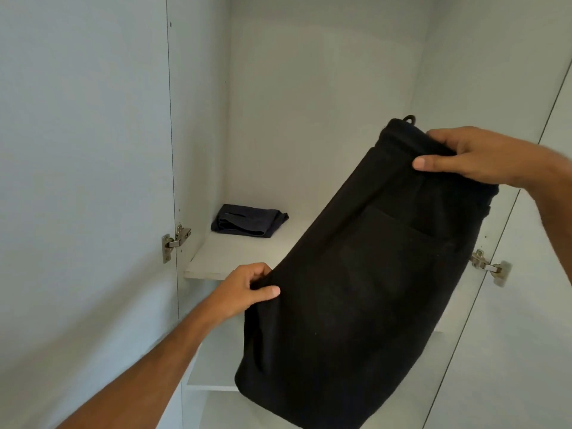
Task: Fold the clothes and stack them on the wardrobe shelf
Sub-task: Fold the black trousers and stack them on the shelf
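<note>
Shorts, black and folded, hang in the air in front of the open wardrobe, tilted with the waistband up to the right and the hem down near the bottom of the view. Left hand pinches the left edge of the shorts about midway down, thumb on the near face and fingers curled behind the cloth. Right hand grips the waistband at the upper right, thumb laid across the front, fingers wrapped over the top. A small cord loop pokes up from the waistband's far corner. Behind the shorts runs the white shelf. Far back on it, near the left wall, lies a folded dark garment, well apart from the shorts. Metal hinges sit on both wardrobe sides.
</note>
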